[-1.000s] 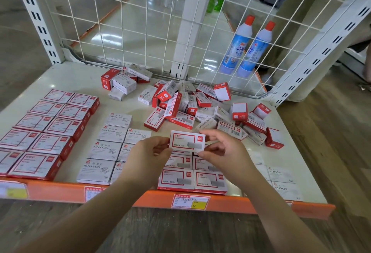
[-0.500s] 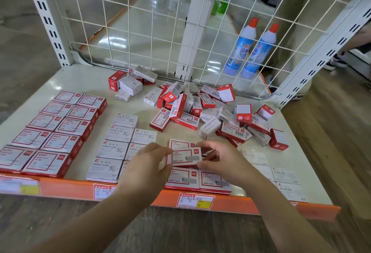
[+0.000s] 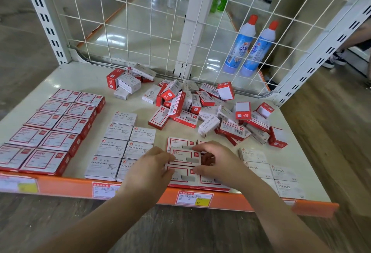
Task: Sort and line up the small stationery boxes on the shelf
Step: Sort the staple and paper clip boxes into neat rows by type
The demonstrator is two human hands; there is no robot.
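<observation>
Box [image 3: 183,157] between hands, left hand [image 3: 149,169] and right hand [image 3: 218,163] pinching ends.

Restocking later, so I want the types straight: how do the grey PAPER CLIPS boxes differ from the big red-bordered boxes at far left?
The PAPER CLIPS boxes are pale grey with black lettering; the red-bordered boxes have white tops framed in red and red sides. The red-bordered ones look larger and taller. Both lie flat in two neat columns.
</observation>
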